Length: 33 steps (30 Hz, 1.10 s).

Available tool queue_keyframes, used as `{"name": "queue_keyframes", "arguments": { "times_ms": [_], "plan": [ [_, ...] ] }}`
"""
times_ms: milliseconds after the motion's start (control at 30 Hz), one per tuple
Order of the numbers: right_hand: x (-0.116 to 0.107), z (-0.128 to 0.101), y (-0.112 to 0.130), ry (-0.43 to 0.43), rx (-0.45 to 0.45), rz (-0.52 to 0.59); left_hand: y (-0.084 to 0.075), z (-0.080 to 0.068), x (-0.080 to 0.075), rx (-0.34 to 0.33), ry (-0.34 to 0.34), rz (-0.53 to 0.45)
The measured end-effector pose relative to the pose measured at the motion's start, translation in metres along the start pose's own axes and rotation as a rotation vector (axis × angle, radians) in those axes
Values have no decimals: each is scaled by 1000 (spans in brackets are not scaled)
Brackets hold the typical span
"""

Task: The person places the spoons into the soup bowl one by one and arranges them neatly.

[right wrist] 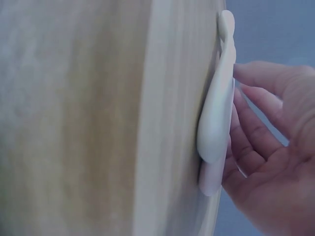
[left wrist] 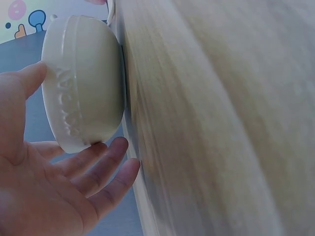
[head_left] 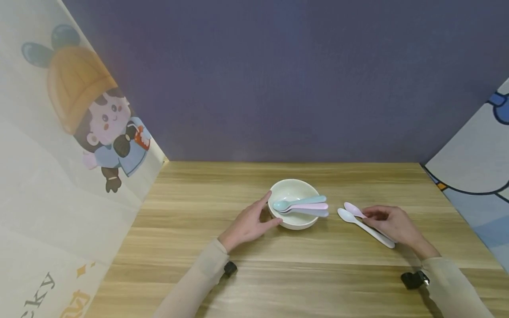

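Nearest, the right hand [head_left: 391, 223] is resting on the wooden table [head_left: 318, 282], fingers lightly curled and touching the pink spoon [head_left: 353, 208]; whether they are pinching it, cannot tell. White spoon [head_left: 363, 227] is lying just beside the pink one, on the table. Left hand [head_left: 248, 225] is cupping the cream bowl [head_left: 292, 190], fingers spread and straight, thumb and fingertips against its wall. Bowl is sitting mid-table, holding three spoons: blue spoon [head_left: 298, 202], a second pink spoon [head_left: 308, 206], lilac spoon [head_left: 314, 212]. Beyond, a purple backdrop [head_left: 278, 79] is standing.

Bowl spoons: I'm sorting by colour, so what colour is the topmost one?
Light blue-teal spoon, lying in the bowl; the head view shows it best.
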State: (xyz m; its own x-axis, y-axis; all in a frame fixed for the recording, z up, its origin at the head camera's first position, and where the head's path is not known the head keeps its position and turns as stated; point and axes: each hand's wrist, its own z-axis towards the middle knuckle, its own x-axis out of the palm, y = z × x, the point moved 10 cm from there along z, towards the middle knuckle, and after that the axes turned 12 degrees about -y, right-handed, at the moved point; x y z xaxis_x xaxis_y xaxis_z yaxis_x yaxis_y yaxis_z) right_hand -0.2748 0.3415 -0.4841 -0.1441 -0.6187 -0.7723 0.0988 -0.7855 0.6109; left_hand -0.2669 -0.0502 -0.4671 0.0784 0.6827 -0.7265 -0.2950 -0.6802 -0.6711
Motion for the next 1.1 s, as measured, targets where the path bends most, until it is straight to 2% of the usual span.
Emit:
{"name": "queue_keyframes", "arguments": {
  "times_ms": [900, 1100],
  "plan": [
    [2, 3, 0, 9, -38, -38, -1, 0, 0, -4, 5, -7],
    [4, 4, -2, 22, -24, -33, 0, 0, -1, -9, -1, -23]
  ]
}}
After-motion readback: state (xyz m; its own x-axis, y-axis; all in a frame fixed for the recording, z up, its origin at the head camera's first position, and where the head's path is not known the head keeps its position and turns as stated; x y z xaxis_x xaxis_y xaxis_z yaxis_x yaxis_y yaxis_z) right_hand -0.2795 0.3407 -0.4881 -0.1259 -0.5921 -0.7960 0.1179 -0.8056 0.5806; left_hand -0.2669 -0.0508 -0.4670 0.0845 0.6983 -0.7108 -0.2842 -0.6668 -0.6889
